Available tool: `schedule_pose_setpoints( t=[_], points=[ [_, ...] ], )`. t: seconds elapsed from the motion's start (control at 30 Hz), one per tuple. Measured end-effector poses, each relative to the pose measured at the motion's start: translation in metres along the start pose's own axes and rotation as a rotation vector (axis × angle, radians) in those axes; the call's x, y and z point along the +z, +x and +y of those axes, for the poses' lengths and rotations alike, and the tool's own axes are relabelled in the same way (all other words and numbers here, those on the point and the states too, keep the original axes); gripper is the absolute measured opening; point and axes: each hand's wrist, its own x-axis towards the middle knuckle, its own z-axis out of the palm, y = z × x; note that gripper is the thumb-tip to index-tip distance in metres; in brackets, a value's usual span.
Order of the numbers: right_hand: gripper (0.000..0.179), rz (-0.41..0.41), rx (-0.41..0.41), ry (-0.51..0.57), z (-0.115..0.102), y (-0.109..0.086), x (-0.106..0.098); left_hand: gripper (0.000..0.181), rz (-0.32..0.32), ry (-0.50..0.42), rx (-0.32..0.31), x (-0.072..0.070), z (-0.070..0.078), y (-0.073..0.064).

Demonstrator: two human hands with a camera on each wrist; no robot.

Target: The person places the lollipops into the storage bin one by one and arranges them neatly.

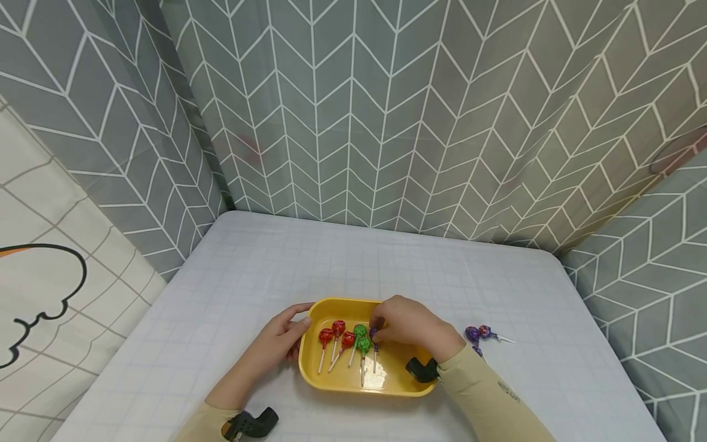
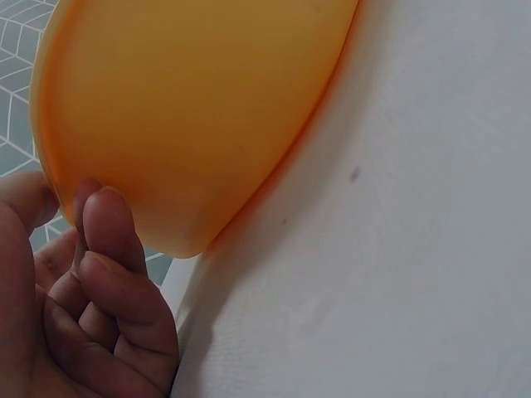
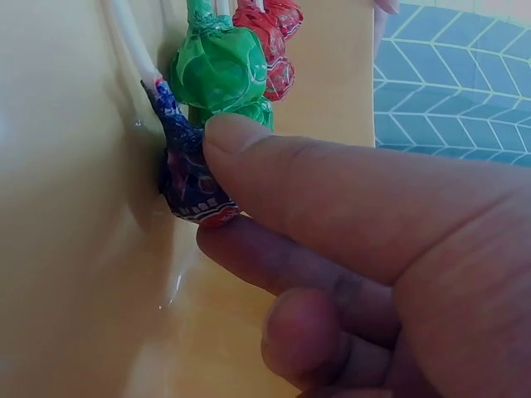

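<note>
A yellow plastic tray (image 1: pixel 331 383) lies near the front of the table, red and green lollipops inside it. My left hand (image 1: pixel 280 336) grips its left end; in the left wrist view the thumb is at the rim and curled fingers (image 2: pixel 112 224) meet the outer wall. Inside the tray, my right hand (image 1: pixel 411 325) pinches a purple lollipop (image 3: pixel 195 178) by its wrapped head between thumb and forefinger. Its white stick points toward the tray's near side. Right beside it are the green lollipops (image 1: pixel 363 345), and further left the red lollipops (image 1: pixel 326 336).
To the right of the tray, more purple lollipops (image 1: pixel 472 334) lie on the white tablecloth (image 1: pixel 265 258), partly hidden by the right forearm. Grey chevron-patterned curtains (image 1: pixel 353 123) hang behind the table and along its sides.
</note>
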Motion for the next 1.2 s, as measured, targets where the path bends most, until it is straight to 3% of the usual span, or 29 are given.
schedule_pose_setpoints(
  t=[0.37,0.7,1.2],
  points=[
    [0.011,0.002,-0.021,-0.008,0.001,0.0,0.001,0.038,0.001,0.016,0.027,0.0,-0.001,0.0],
    [0.015,0.015,0.004,-0.032,-0.001,-0.004,-0.003,0.038,0.006,0.014,-0.007,0.0,-0.001,0.001],
    [0.032,0.129,0.045,0.075,0.003,-0.019,-0.022,0.036,0.013,0.018,0.0,0.001,-0.001,0.002]
  ],
)
